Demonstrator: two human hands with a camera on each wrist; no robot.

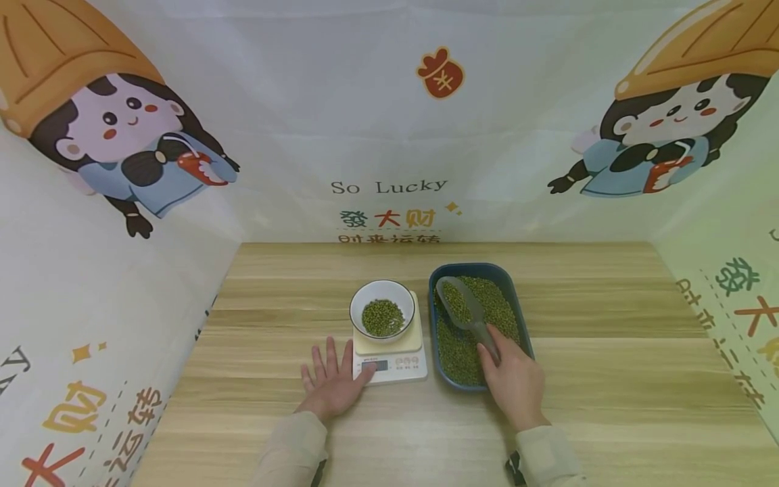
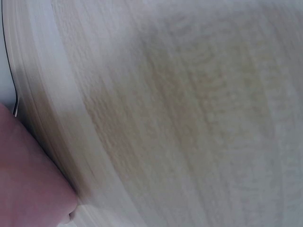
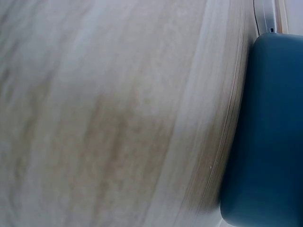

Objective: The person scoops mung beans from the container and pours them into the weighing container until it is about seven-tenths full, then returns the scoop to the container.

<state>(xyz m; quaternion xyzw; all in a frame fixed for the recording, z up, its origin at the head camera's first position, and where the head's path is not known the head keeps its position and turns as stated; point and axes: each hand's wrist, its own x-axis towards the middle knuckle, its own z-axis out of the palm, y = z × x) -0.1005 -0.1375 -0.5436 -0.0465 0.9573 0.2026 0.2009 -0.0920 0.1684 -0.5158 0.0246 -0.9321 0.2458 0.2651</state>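
My right hand (image 1: 514,382) grips the handle of a grey scoop (image 1: 481,325), whose bowl carries green beans. The scoop is over a blue tray (image 1: 527,338) of green mung beans (image 1: 462,358); the tray's outer wall (image 3: 270,132) fills the right of the right wrist view. To the left, a white kitchen scale (image 1: 395,375) bears a white dark-rimmed bowl (image 1: 365,297) with some mung beans in it. My left hand (image 1: 335,389) lies with spread fingers beside the scale, its thumb on the scale's front near the display. Part of that hand (image 2: 33,184) shows in the left wrist view.
Everything stands on a wood-grain table (image 1: 292,291). A pale printed sheet (image 1: 292,122) with cartoon figures and lettering walls the back and both sides. The scale and tray stand side by side, a narrow gap between them.
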